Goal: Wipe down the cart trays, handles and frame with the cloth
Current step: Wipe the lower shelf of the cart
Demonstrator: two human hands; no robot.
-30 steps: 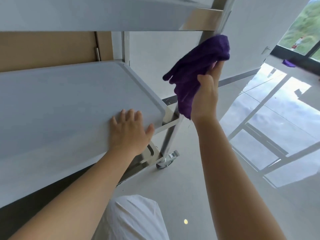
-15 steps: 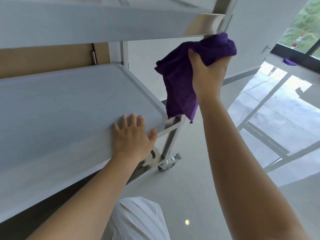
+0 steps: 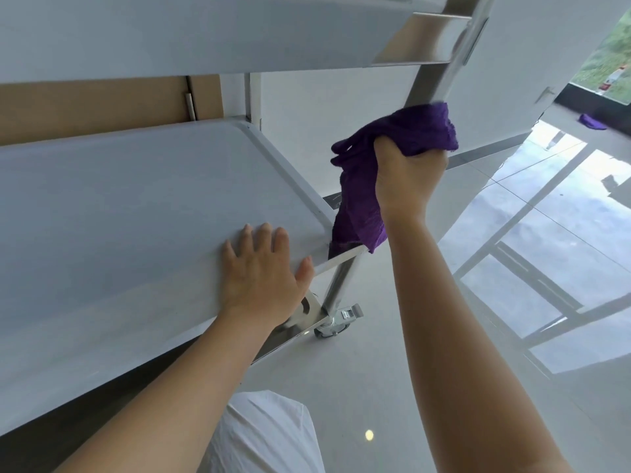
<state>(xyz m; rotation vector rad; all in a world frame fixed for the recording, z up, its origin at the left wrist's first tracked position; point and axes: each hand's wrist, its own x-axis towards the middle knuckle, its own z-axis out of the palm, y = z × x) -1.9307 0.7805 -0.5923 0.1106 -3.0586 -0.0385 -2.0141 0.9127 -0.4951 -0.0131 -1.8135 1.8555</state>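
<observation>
A steel cart fills the left of the head view, with a middle tray (image 3: 129,206) and a top tray (image 3: 191,32) above it. My right hand (image 3: 406,179) grips a purple cloth (image 3: 416,131) wrapped round the cart's upright corner post (image 3: 428,83), between the two trays. The cloth's loose end hangs down to the middle tray's corner. My left hand (image 3: 263,278) rests flat, fingers spread, on the middle tray near its front right corner. The post's lower part (image 3: 338,285) runs down to a caster (image 3: 336,324).
Glossy pale floor tiles (image 3: 512,254) spread to the right, lit by a window (image 3: 611,59). A second purple cloth (image 3: 592,122) lies on the floor by the window. A white wall (image 3: 341,124) and a brown door (image 3: 95,104) stand behind the cart. My white-clad knee (image 3: 269,435) is below.
My right hand has slid the cloth down the corner post, from just under the top tray to about halfway down. My left hand has stayed on the middle tray.
</observation>
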